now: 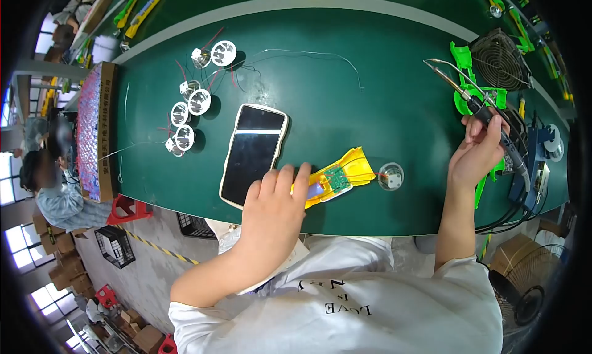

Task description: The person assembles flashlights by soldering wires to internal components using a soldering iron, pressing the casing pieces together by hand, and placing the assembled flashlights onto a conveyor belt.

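Yellow casing (353,166) meets left hand (274,205), grip unclear; upturned right hand (475,155) clasps soldering iron (478,109).

Bent at left arm (216,275), with left hand (271,209) palm down; upright at right forearm (458,221), with right hand (478,154) curled

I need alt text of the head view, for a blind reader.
A person's right hand holds a soldering iron above a green table; the left hand covers one end of a yellow casing with a circuit board, beside a phone.
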The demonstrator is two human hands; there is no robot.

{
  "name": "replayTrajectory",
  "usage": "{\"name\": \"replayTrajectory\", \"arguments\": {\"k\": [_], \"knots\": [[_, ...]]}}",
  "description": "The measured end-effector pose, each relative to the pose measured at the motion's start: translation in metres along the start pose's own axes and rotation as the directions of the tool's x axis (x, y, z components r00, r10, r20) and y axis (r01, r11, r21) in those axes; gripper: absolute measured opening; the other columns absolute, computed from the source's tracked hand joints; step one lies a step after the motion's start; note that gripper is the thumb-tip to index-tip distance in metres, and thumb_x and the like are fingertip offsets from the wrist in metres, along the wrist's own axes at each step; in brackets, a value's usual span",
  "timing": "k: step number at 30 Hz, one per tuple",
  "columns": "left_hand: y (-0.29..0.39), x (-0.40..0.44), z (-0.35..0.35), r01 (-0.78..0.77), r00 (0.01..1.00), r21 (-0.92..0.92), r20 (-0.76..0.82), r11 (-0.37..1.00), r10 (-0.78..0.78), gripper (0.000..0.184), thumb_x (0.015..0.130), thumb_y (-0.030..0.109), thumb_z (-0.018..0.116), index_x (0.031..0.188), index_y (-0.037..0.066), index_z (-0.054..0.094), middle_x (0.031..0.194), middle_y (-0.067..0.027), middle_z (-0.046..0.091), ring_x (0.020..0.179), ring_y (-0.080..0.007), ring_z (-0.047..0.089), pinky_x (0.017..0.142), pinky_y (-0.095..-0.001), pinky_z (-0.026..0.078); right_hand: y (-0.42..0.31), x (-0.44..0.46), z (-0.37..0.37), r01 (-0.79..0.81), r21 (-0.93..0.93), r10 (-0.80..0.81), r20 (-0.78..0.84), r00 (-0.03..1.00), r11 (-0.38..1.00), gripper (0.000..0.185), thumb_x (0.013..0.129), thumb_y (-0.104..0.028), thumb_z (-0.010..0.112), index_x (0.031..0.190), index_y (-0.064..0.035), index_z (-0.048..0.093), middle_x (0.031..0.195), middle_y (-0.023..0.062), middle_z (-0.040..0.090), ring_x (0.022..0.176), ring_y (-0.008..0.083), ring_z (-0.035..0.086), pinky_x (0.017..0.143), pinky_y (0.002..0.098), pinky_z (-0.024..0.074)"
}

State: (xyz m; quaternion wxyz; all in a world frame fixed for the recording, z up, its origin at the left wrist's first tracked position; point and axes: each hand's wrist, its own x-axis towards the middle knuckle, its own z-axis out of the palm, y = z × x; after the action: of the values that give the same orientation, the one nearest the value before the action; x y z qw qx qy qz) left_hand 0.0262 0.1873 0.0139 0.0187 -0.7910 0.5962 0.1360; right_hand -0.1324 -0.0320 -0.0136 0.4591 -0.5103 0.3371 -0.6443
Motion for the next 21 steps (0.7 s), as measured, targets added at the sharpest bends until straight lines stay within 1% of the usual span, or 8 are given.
{"name": "replayTrajectory", "arguments": {"k": [2,3,4,6,12,14,16,21], "knots": [[0.007,0.01,-0.014,-0.169,0.978,-0.125,-0.143,0.978,0.151,0.059,0.059,0.016,0.071,0.11,0.006,0.043,0.111,-0.011,0.045,0.104,-0.0256,0.044,0.082,-0.036,0.036,0.001,0.0,0.0,0.001,-0.014,-0.001,0.0,1.0,1.0,0.02,0.089,-0.017,0.041,0.087,0.0016,0.044,0.056,0.0022,0.04,0.048,0.0076,0.034,0.056,0.0259,0.0407],[0.007,0.017,-0.011,-0.329,0.935,-0.151,-0.193,0.932,0.299,0.05,0.06,0.019,0.071,0.103,0.01,0.049,0.118,-0.0102,0.042,0.111,-0.0263,0.039,0.087,-0.0382,0.035,0.001,0.0,0.0,0.005,-0.015,-0.005,0.007,1.0,1.0,0.019,0.089,-0.017,0.041,0.087,0.0017,0.044,0.056,0.0023,0.041,0.048,0.0075,0.034,0.056,0.026,0.0407],[0.009,0.024,-0.008,-0.33,0.935,-0.152,-0.192,0.932,0.299,0.05,0.06,0.019,0.071,0.103,0.01,0.049,0.118,-0.0102,0.042,0.111,-0.0263,0.039,0.087,-0.0382,0.035,0.001,0.0,0.0,0.01,-0.015,-0.009,0.014,1.0,1.0,0.019,0.089,-0.017,0.041,0.087,0.0018,0.045,0.056,0.0023,0.041,0.048,0.0075,0.034,0.056,0.0261,0.0408],[0.018,0.039,-0.004,-0.528,0.847,-0.223,-0.198,0.819,0.493,0.04,0.06,0.023,0.07,0.095,0.013,0.054,0.12,-0.0087,0.041,0.114,-0.0259,0.037,0.09,-0.0407,0.034,0.003,0.0,-0.001,0.002,-0.018,-0.002,0.01,1.0,1.0,0.019,0.089,-0.017,0.041,0.087,0.0016,0.045,0.056,0.0023,0.041,0.048,0.0074,0.035,0.056,0.026,0.0407],[0.018,0.057,0.008,-0.571,0.82,-0.22,-0.204,0.791,0.535,0.043,0.063,0.031,0.067,0.101,0.013,0.056,0.121,-0.0093,0.041,0.114,-0.0265,0.037,0.091,-0.0403,0.034,0.003,0.001,-0.002,-0.003,0.008,0.002,0.037,0.999,1.0,0.018,0.089,-0.017,0.042,0.087,0.0,0.047,0.056,0.0015,0.041,0.048,0.0069,0.035,0.055,0.0249,0.0402],[0.017,0.058,0.01,-0.545,0.838,-0.241,-0.198,0.803,0.509,0.046,0.064,0.032,0.067,0.104,0.012,0.056,0.121,-0.0098,0.041,0.114,-0.0267,0.037,0.091,-0.0394,0.034,0.004,0.0,-0.002,-0.032,0.013,0.032,-0.025,0.999,0.999,0.017,0.089,-0.017,0.043,0.086,-0.0007,0.047,0.056,0.0007,0.041,0.048,0.0066,0.035,0.055,0.0248,0.0399],[0.02,0.059,0.014,-0.523,0.847,-0.32,-0.297,0.79,0.441,0.049,0.064,0.032,0.067,0.106,0.009,0.054,0.12,-0.0111,0.041,0.112,-0.0269,0.038,0.089,-0.0378,0.035,0.008,-0.001,-0.007,-0.069,-0.007,0.069,-0.011,0.998,0.998,0.019,0.09,-0.02,0.04,0.087,-0.0016,0.046,0.058,-0.0004,0.038,0.051,0.0072,0.035,0.064,0.0265,0.0407],[0.027,0.061,0.018,-0.491,0.856,-0.333,-0.355,0.805,0.376,0.046,0.066,0.026,0.067,0.105,0.008,0.054,0.118,-0.0124,0.042,0.109,-0.0281,0.04,0.088,-0.0382,0.035,0.007,0.0,-0.006,-0.072,0.003,0.072,0.021,0.997,0.997,0.018,0.089,-0.017,0.04,0.089,-0.0005,0.046,0.057,0.0004,0.039,0.052,0.0074,0.036,0.061,0.026,0.0396]]}}
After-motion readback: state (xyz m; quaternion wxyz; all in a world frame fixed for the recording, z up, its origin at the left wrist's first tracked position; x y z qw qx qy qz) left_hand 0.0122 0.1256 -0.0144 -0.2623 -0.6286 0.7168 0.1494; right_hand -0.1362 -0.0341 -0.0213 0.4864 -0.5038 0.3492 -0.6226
